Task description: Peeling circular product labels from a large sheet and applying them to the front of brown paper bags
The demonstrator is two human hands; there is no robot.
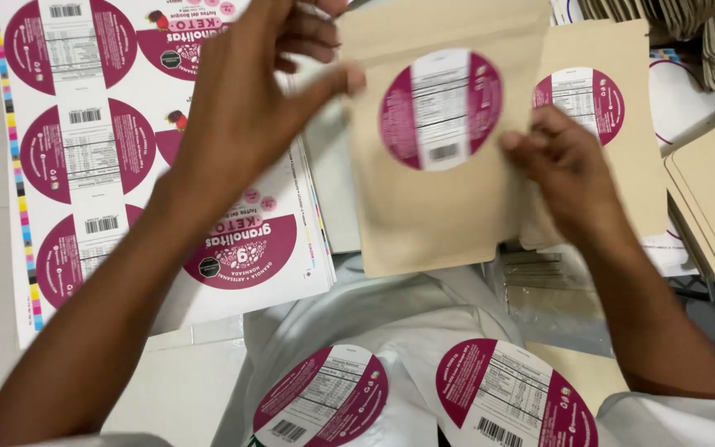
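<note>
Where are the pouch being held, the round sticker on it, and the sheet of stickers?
Tan pouch (424, 215): head view, bare lower front.
Round sticker (440, 108): head view, white middle strip.
Sticker sheet (84, 141): head view, a magenta sticker at left.

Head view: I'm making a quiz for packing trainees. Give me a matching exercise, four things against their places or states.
Things:
1. left hand
2. right hand
3. sticker sheet
4. second pouch

Places or states:
A. lies flat at the left, under the forearm
B. grips the front pouch at its top left
C. lies behind the front pouch, already labelled
D. holds the front pouch's right edge

Pairs: 1-B, 2-D, 3-A, 4-C
</note>
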